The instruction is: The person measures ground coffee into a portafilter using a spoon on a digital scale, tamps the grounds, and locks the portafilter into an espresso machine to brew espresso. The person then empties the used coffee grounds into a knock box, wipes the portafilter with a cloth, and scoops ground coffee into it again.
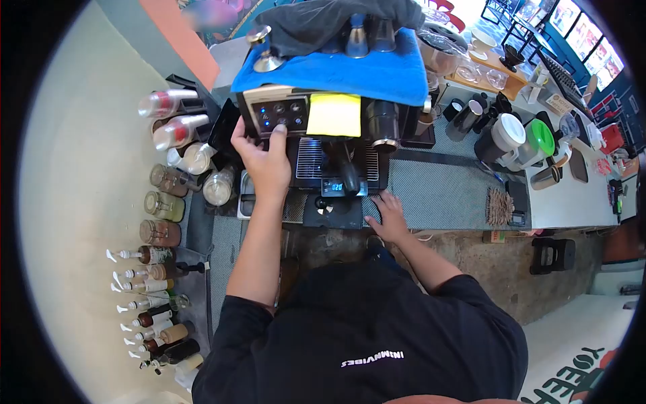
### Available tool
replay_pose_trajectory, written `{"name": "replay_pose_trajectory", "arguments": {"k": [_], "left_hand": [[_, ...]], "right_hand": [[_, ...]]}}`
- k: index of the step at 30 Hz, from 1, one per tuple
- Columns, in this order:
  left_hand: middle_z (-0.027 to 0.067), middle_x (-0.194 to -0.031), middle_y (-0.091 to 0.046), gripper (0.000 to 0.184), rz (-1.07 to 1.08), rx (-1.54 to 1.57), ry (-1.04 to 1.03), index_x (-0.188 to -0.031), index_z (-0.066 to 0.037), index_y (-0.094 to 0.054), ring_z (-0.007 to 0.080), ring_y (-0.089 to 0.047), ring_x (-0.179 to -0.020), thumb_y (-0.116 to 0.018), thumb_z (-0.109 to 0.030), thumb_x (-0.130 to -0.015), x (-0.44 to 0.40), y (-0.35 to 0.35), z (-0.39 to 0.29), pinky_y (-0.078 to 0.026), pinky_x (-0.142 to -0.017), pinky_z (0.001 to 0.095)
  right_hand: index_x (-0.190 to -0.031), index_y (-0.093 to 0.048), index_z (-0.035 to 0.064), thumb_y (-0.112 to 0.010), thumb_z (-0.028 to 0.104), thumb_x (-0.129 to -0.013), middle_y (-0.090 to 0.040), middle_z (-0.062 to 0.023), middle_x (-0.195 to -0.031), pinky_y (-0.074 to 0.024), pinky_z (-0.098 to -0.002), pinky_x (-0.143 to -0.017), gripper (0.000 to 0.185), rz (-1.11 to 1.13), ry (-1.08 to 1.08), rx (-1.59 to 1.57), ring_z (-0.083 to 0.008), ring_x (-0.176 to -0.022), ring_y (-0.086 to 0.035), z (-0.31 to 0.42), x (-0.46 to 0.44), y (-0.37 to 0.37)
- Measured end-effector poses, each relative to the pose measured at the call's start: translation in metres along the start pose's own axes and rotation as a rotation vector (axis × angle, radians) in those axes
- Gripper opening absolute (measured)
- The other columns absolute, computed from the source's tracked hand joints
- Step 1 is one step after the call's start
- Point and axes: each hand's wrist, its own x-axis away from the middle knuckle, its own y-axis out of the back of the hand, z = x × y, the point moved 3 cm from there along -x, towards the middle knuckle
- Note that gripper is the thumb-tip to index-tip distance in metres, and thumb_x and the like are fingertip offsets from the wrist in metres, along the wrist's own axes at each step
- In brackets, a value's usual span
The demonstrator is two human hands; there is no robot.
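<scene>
My left hand [266, 163] is at the front of the espresso machine [296, 94], fingers and thumb apart. Its thumb touches a button on the lit control panel [278, 113], and the fingers rest by the panel's left edge. My right hand [390, 217] lies spread on the edge of the counter mat [437, 192], holding nothing. Between the hands, a portafilter [346, 172] sits in the machine with its handle toward me. Below it is a small scale [340, 187] with a lit display. A yellow sticky note [334, 114] hangs on the machine's front.
A blue towel [330, 74] covers the machine's top, with a tamper [267, 54] on it. Jars [164, 205] and pump bottles [158, 254] line the left side. To the right are lidded pitchers [536, 141], a brush [500, 207] and a grinder [441, 47].
</scene>
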Motion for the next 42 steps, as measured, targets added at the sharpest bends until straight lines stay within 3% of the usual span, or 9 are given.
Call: {"name": "replay_pose_trajectory", "arguments": {"k": [4, 11, 14, 20, 23, 42], "left_hand": [[0.0203, -0.141, -0.06, 0.079, 0.011, -0.052, 0.002, -0.159, 0.004, -0.034, 0.0248, -0.062, -0.127, -0.082, -0.011, -0.098, 0.0, 0.002, -0.004, -0.05, -0.112, 0.0408], [0.0206, -0.139, -0.06, 0.079, -0.009, -0.022, 0.01, -0.159, 0.005, -0.033, 0.0238, -0.061, -0.126, -0.081, -0.012, -0.098, 0.002, -0.005, -0.008, -0.047, -0.113, 0.0402], [0.0214, -0.14, -0.059, 0.08, -0.008, -0.032, 0.015, -0.159, 0.005, -0.032, 0.0241, -0.06, -0.126, -0.081, -0.013, -0.098, 0.003, -0.005, -0.006, -0.047, -0.113, 0.0407], [0.0223, -0.141, -0.058, 0.083, -0.004, -0.033, 0.012, -0.16, 0.006, -0.031, 0.025, -0.06, -0.127, -0.081, -0.016, -0.098, 0.002, -0.004, -0.004, -0.047, -0.114, 0.0411], [0.0225, -0.141, -0.058, 0.084, -0.008, -0.054, 0.001, -0.16, 0.006, -0.031, 0.0252, -0.06, -0.127, -0.082, -0.016, -0.097, 0.001, -0.003, -0.002, -0.048, -0.113, 0.0413], [0.0256, -0.143, -0.054, 0.085, 0.0, -0.04, -0.005, -0.16, 0.008, -0.03, 0.0266, -0.059, -0.128, -0.082, -0.016, -0.097, -0.001, -0.004, -0.001, -0.046, -0.115, 0.0418]], "right_hand": [[-0.157, -0.056, 0.01, -0.066, 0.051, -0.102, -0.046, -0.0205, -0.171, -0.02, -0.0589, -0.137, 0.07, 0.035, -0.058, 0.187, -0.0381, -0.165, -0.035, 0.004, 0.006, -0.02], [-0.161, -0.051, 0.0125, -0.061, 0.055, -0.102, -0.04, -0.0194, -0.174, -0.0153, -0.0576, -0.139, 0.074, 0.118, -0.118, 0.222, -0.0362, -0.168, -0.029, 0.003, 0.003, -0.023], [-0.164, -0.048, 0.0127, -0.059, 0.063, -0.103, -0.038, -0.0202, -0.176, -0.0124, -0.0573, -0.139, 0.08, 0.156, -0.107, 0.227, -0.0367, -0.169, -0.025, 0.003, 0.002, -0.02], [-0.175, -0.035, 0.0167, -0.059, 0.09, -0.091, -0.025, -0.0204, -0.184, -0.0051, -0.0569, -0.14, 0.114, 0.348, -0.17, 0.23, -0.0349, -0.174, -0.012, 0.007, -0.003, -0.011], [-0.178, -0.031, 0.0191, -0.06, 0.095, -0.086, -0.023, -0.0195, -0.185, -0.0031, -0.0569, -0.14, 0.122, 0.372, -0.184, 0.246, -0.0337, -0.175, -0.009, 0.005, -0.005, -0.013], [-0.182, -0.016, 0.0231, -0.06, 0.097, -0.085, -0.007, -0.0182, -0.189, 0.0035, -0.0554, -0.139, 0.13, 0.559, -0.268, 0.254, -0.0317, -0.176, 0.004, 0.005, -0.015, -0.013]]}}
